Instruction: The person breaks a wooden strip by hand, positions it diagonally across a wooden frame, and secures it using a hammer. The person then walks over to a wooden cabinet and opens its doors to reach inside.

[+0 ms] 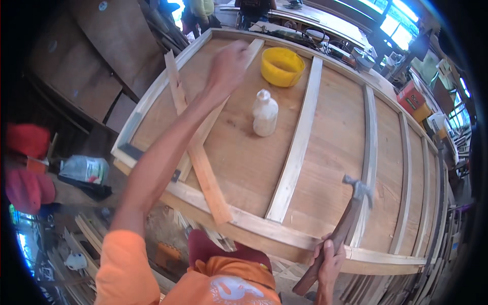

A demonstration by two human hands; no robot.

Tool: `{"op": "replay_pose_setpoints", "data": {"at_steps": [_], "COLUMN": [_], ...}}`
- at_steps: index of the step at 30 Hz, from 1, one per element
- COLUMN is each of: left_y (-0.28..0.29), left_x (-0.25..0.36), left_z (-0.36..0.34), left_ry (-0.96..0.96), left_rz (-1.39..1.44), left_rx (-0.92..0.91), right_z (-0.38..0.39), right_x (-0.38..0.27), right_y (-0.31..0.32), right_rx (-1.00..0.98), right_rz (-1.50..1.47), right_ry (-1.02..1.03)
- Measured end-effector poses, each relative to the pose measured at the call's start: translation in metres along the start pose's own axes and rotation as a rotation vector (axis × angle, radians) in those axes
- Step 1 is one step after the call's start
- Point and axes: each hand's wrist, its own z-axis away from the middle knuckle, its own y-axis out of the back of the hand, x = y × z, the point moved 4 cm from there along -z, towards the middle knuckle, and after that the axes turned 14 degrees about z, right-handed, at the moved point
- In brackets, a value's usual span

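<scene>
Frame edge (279,232), wide bay (323,152) beside hammer (345,222).

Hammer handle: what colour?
Brown hammer handle; it shows best in the head view.

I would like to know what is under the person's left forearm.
From beneath the left forearm, an upper wooden strip and a lower wooden strip emerge on opposite sides. The stretch between is covered, so whether they join cannot be seen.
</scene>
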Motion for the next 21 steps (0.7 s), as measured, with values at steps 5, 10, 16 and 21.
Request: {"op": "replay_pose_setpoints", "data": {"at_steps": [5,10,16,21], "left_y": [-0.186,-0.257,-0.242,-0.217], "left_x": [-0.116,-0.18,-0.166,-0.137], "left_z": [-0.142,-0.154,-0.157,-0.182], "left_ry": [-0.135,-0.535,-0.176,0.202], "left_rz": [-0.269,-0.306,-0.419,-0.365], "left_rx": [-0.675,-0.955,-1.13,-1.085], "right_z": [-0.006,-0.004,-0.007,-0.004], "right_x": [0.02,0.03,0.015,0.011], "right_y": [-0.011,-0.009,-0.009,-0.01], "right_rx": [0.136,0.257,0.206,0.18], "right_rz": [-0.125,0.047,-0.258,-0.234], "right_ry": [-0.022,-0.04,-0.245,-0.192]}}
